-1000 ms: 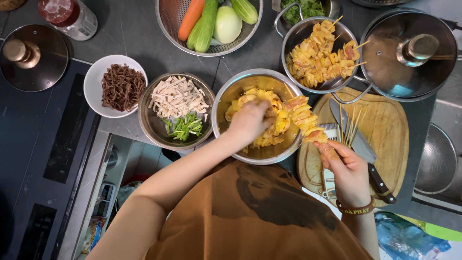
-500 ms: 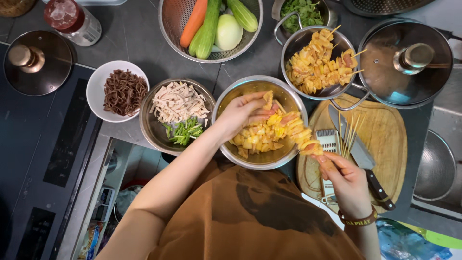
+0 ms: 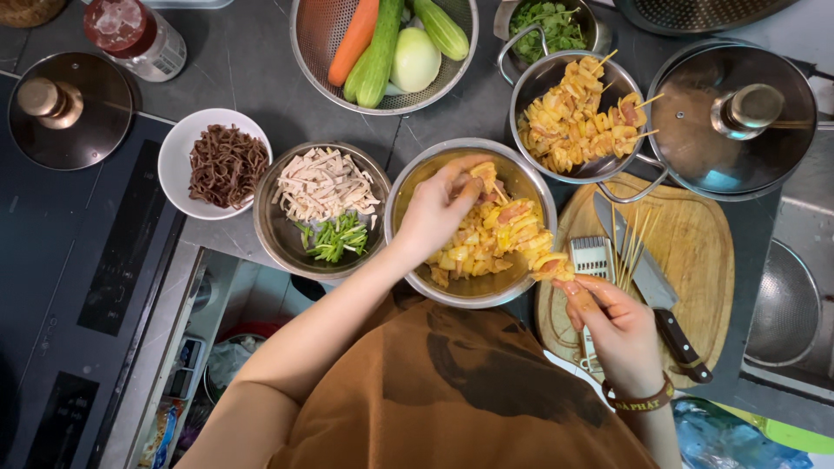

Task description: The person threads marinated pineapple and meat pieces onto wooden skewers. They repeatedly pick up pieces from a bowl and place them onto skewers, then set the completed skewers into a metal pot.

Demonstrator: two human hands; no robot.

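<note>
Left hand [image 3: 441,211] over the steel bowl [image 3: 408,187], fingers pinched on a yellow piece at the top of the skewer [image 3: 512,233]. Grip clenched on that piece.

Right hand [image 3: 618,328] below and right of the bowl, over the cutting board [image 3: 695,260]. Fingers closed round the skewer's lower end, where the last threaded pieces sit at the bowl's rim.

Skewer: long axis runs diagonally, from the left hand at upper left down to the right hand at lower right. Loaded along its length with yellow marinated pieces; it lies low over the heap of the same pieces in the bowl. Tip hidden under the left fingers, so cannot tell which end is pointed.

On the board, just beside the right hand: bare sticks [image 3: 632,247] lying near upright in view, a knife [image 3: 653,291], a small grater [image 3: 592,259].

Pot [image 3: 539,82] above the bowl holds finished skewers. Left of the bowl, another bowl [image 3: 269,234] with pale strips and chopped greens. All on the dark table [image 3: 252,69].
</note>
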